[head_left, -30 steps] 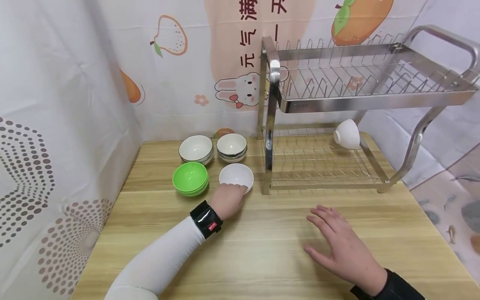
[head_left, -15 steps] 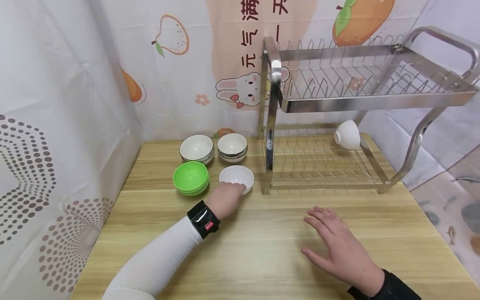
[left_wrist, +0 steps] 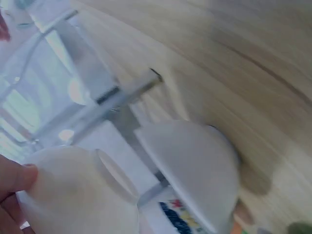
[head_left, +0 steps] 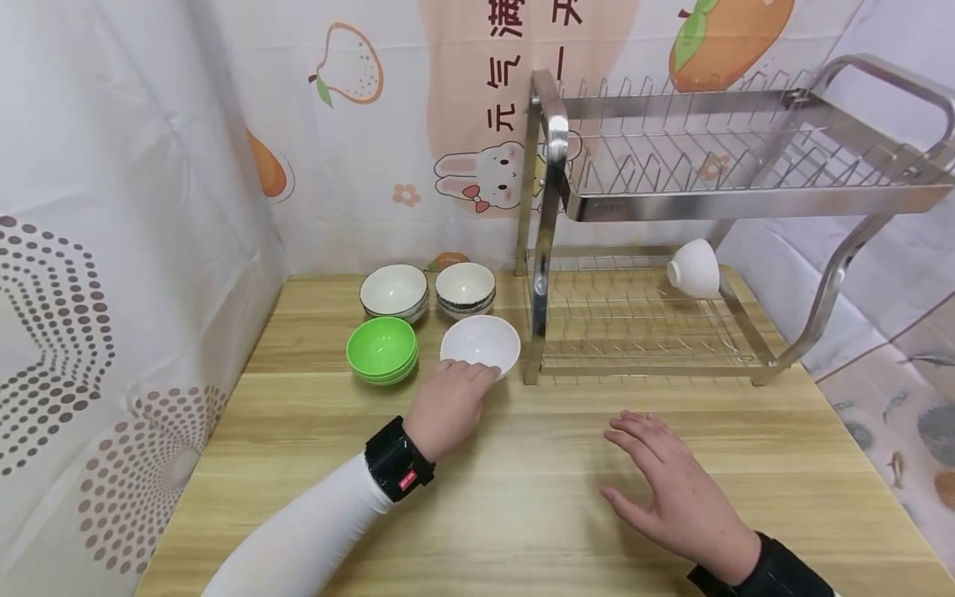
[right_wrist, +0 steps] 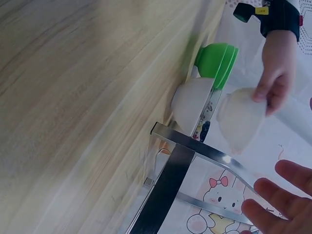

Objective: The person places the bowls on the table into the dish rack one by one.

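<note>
My left hand (head_left: 451, 406) pinches the near rim of a plain white bowl (head_left: 481, 338), its thumb on the outer side in the left wrist view. In the right wrist view this bowl hangs clear of the table, above a second white bowl (right_wrist: 191, 103) that stands there. Just left of it in the head view sits a stack of green bowls (head_left: 382, 348). Behind are two stacks of dark-rimmed white bowls, one at left (head_left: 394, 290) and one at right (head_left: 466, 284). My right hand (head_left: 675, 493) hovers over the table's right half, fingers spread and holding nothing.
A two-tier metal dish rack (head_left: 746, 206) stands at the back right, its near left leg close to the held bowl. One white bowl (head_left: 695, 269) leans on its side in the lower tier. Printed curtains (head_left: 336, 199) close off the back and sides of the wooden table (head_left: 552, 514).
My left hand has raised the white bowl up off the spot where it stood. My right hand has hardly moved.
</note>
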Action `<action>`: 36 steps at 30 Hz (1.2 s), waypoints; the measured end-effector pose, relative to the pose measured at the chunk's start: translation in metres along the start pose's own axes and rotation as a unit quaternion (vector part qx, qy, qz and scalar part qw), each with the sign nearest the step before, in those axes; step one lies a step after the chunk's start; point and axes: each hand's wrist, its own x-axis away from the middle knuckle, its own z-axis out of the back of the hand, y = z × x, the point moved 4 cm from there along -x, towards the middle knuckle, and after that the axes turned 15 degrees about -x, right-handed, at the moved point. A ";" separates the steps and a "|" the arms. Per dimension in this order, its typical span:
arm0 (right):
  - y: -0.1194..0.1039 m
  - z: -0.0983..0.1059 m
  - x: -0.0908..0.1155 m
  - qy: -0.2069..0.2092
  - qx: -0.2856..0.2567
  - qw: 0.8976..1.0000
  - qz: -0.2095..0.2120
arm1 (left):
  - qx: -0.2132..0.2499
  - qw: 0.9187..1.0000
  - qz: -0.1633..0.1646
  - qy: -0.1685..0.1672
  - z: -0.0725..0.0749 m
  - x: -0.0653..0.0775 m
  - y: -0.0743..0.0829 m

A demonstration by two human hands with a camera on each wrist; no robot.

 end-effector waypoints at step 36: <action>-0.031 -0.013 -0.004 -0.067 -0.037 0.977 0.201 | -0.016 0.946 -0.315 0.079 0.034 0.041 0.092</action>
